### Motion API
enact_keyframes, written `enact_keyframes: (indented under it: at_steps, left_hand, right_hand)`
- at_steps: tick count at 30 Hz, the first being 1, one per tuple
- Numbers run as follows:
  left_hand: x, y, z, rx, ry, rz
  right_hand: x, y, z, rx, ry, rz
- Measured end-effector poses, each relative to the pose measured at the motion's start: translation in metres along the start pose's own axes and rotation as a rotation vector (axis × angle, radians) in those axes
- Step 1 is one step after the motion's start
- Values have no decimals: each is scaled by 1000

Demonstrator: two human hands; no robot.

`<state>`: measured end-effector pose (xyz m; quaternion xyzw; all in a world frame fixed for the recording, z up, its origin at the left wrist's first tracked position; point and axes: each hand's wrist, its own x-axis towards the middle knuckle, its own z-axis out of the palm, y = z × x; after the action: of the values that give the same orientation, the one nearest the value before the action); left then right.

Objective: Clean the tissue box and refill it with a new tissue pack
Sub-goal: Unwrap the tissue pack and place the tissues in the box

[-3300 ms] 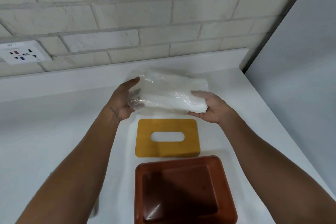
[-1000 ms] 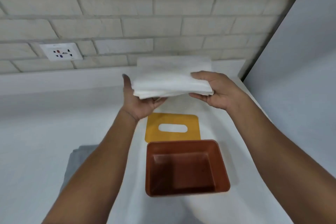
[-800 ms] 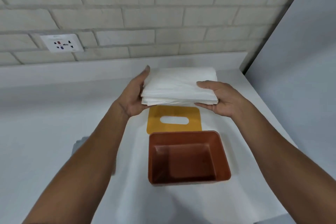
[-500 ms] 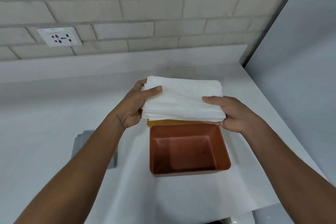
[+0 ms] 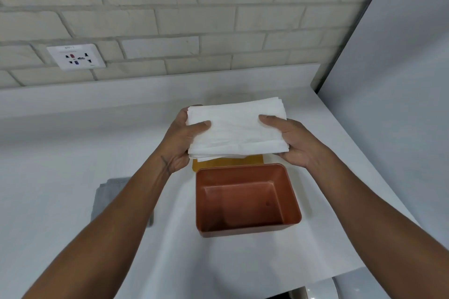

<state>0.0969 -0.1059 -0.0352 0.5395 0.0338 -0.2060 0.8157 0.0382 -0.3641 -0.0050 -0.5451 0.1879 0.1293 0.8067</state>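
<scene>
Both arms reach forward over the white counter (image 5: 60, 148), forearms bare, converging on a stack of white tissues (image 5: 235, 128) held level in the air. The left hand (image 5: 181, 138) grips the stack's left end: its thumb lies across the top sheet and its fingers curl underneath, mostly hidden by the paper. The right hand (image 5: 296, 143) takes the right end the same way, thumb flat on top and pointing inward, fingers wrapped below. The stack is bare of wrapping, its loose sheet edges slightly uneven along the near side

The stack hovers above and just behind the reddish-brown tissue box (image 5: 245, 232), which stands open and upright on a white paper sheet (image 5: 243, 262) spread over the counter; its inside shows nothing but bare walls and floor. The yellow lid (image 5: 252, 160) lies flat behind the box, touching or nearly touching its far rim, with only a thin strip showing under the tissues. A folded grey cloth (image 5: 109, 194) lies to the left of the sheet, partly covered by the left forearm

A pale brick wall (image 5: 170, 7) rises behind the counter, and a plain grey panel (image 5: 401, 80) closes off the right side. A white wall socket (image 5: 76, 56) sits on the bricks at left; the small label along its top is too blurred to read
</scene>
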Motion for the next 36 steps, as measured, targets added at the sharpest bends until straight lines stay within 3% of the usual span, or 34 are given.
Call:
enact_keyframes:
  at_steps: [4, 13, 18, 27, 33, 36]
  left_hand:
    - [0, 1, 2, -17, -6, -30]
    - [4, 1, 10, 239, 54, -2]
    - [-8, 12, 13, 472, 22, 19]
    - [-60, 5, 17, 973, -139, -120]
    - [-60, -10, 16, 1266, -225, -107]
    - [-57, -16, 19, 1488, -201, 16]
  right_hand:
    - [0, 2, -4, -99, 77, -6]
    - [-6, 1, -10, -182, 116, 25]
    - [-21, 3, -18, -425, 115, 35]
    - [-61, 17, -32, -773, 7, 152]
    - [-63, 28, -22, -1001, 107, 134]
    - [-60, 31, -13, -1184, 153, 115]
